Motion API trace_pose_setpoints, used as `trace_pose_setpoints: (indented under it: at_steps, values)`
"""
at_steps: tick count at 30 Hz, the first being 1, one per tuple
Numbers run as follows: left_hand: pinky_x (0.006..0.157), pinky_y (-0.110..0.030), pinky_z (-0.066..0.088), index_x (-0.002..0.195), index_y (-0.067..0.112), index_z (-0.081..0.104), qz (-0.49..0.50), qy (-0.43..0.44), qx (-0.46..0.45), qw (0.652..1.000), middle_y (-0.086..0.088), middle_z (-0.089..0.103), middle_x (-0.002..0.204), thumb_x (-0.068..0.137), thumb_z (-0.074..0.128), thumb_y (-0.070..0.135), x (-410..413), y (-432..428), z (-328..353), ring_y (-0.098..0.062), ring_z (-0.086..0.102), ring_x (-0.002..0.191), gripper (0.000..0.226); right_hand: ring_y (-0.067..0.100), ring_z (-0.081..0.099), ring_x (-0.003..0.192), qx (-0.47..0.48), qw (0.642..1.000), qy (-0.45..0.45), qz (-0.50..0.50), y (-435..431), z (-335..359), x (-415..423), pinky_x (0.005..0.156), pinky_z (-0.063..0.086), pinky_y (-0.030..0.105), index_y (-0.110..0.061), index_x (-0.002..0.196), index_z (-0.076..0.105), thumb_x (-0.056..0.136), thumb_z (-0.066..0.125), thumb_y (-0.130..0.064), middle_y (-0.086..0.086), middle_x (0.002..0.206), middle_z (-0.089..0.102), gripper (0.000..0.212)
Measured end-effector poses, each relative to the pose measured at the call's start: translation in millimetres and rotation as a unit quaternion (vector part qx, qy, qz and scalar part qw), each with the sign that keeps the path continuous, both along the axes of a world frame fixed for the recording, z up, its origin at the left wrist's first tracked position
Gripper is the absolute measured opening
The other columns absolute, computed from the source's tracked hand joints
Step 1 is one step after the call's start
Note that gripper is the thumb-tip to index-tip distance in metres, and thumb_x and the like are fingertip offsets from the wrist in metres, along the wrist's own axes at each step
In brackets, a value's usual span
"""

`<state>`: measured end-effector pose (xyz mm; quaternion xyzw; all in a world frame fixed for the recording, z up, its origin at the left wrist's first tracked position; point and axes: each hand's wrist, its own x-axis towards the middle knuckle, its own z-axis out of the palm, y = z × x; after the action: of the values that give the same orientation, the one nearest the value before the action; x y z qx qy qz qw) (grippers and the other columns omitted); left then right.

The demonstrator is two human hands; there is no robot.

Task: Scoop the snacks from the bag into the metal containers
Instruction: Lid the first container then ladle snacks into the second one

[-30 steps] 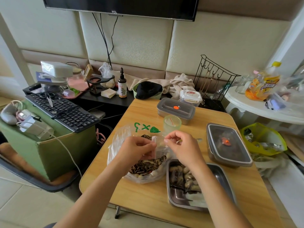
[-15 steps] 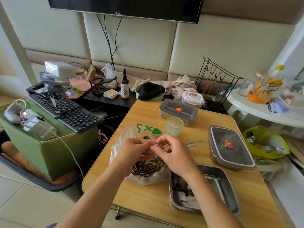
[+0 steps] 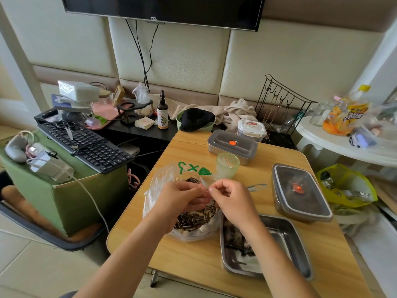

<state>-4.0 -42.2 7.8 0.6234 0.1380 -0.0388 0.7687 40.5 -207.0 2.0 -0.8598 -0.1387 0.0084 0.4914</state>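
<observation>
A clear plastic bag point(image 3: 156, 186) with green marks holds striped sunflower seeds point(image 3: 193, 218) at the middle of the wooden table point(image 3: 193, 261). My left hand point(image 3: 180, 198) and my right hand point(image 3: 232, 201) meet above the bag's mouth, each pinching the thin plastic top edge between thumb and fingers. An open metal tray point(image 3: 287, 239) with some seeds in it lies right of the bag, partly hidden by my right forearm. Two lidded metal containers stand farther off, one point(image 3: 300, 192) at the right, one point(image 3: 232, 145) at the back.
A green plastic cup point(image 3: 227, 165) stands just behind the bag. A metal utensil point(image 3: 256, 187) lies right of my right hand. A keyboard point(image 3: 86, 143) on a green box sits to the left, a white side table point(image 3: 343, 145) to the right.
My hands have come together from a spread hold on the bag's rim to a close pinch over its mouth. The camera has shifted slightly.
</observation>
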Motion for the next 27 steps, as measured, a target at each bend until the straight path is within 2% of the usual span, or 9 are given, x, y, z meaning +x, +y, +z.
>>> trace_pose_setpoints:
  at_steps: [3,6,11,13,17,20,23,27]
  values:
    - [0.07,-0.029,0.064,0.098,-0.006,0.076,0.016,0.006,0.009,1.0,-0.023,0.077,0.09,0.094,0.072,0.005,0,-4,-2,-0.031,0.078,0.085,0.012,-0.001,0.065,0.073,-0.011,1.0,-0.017,-0.015,4,-2,-3,0.061,0.047,0.01,-0.023,0.08,0.073,0.094,0.069,-0.019,-0.01,0.074,0.072,0.016]
    - [0.072,-0.032,0.064,0.098,-0.004,0.075,0.015,0.0,0.041,0.999,-0.021,0.077,0.089,0.095,0.071,0.007,1,-6,-3,-0.029,0.078,0.082,0.012,0.004,0.065,0.075,-0.025,0.997,-0.067,-0.006,7,-4,-6,0.062,0.05,0.016,-0.025,0.084,0.067,0.095,0.07,-0.022,-0.01,0.079,0.07,0.012]
    - [0.072,-0.033,0.065,0.092,0.007,0.077,-0.017,-0.062,0.233,0.97,-0.006,0.078,0.078,0.096,0.065,0.007,0,-10,-7,-0.02,0.078,0.075,0.013,0.005,0.065,0.078,-0.057,0.991,-0.121,0.019,5,-4,-2,0.066,0.05,0.015,-0.023,0.085,0.071,0.097,0.072,-0.023,-0.013,0.08,0.071,0.012]
    - [0.07,-0.032,0.065,0.089,0.01,0.077,-0.008,-0.072,0.277,0.958,-0.003,0.077,0.074,0.098,0.061,0.01,1,-11,-9,-0.016,0.077,0.07,0.019,0.005,0.066,0.077,-0.089,0.986,-0.136,0.021,5,-4,-2,0.067,0.053,0.02,-0.021,0.085,0.072,0.098,0.07,-0.023,-0.012,0.079,0.071,0.013]
    - [0.07,-0.032,0.064,0.084,0.015,0.076,-0.005,-0.109,0.361,0.926,0.004,0.076,0.07,0.097,0.063,0.014,2,-10,-12,-0.007,0.074,0.064,0.019,0.002,0.067,0.075,-0.09,0.987,-0.131,0.025,7,-2,-5,0.062,0.053,0.014,-0.018,0.086,0.075,0.097,0.069,-0.015,-0.011,0.074,0.071,0.014]
    - [0.071,-0.034,0.064,0.082,0.017,0.075,-0.01,-0.13,0.38,0.916,0.005,0.075,0.069,0.096,0.067,0.015,2,-9,-12,-0.006,0.073,0.064,0.015,0.002,0.067,0.075,-0.075,0.99,-0.116,0.019,4,-2,-4,0.064,0.054,0.017,-0.019,0.087,0.078,0.096,0.07,-0.013,-0.013,0.076,0.071,0.013]
    - [0.069,-0.04,0.062,0.079,0.018,0.074,0.003,-0.138,0.397,0.907,0.004,0.074,0.069,0.092,0.069,0.017,3,-9,-13,-0.013,0.073,0.066,0.015,0.003,0.067,0.074,-0.079,0.99,-0.117,0.021,4,-2,-4,0.066,0.055,0.02,-0.02,0.088,0.078,0.096,0.071,-0.015,-0.014,0.077,0.071,0.012]
    - [0.069,-0.045,0.06,0.075,0.017,0.07,0.019,-0.137,0.402,0.905,0.0,0.072,0.068,0.089,0.067,0.017,6,-8,-12,-0.021,0.071,0.068,0.014,0.008,0.064,0.071,-0.098,0.981,-0.166,0.012,8,-1,-7,0.063,0.054,0.029,-0.018,0.081,0.068,0.095,0.07,-0.015,-0.012,0.075,0.066,0.014]
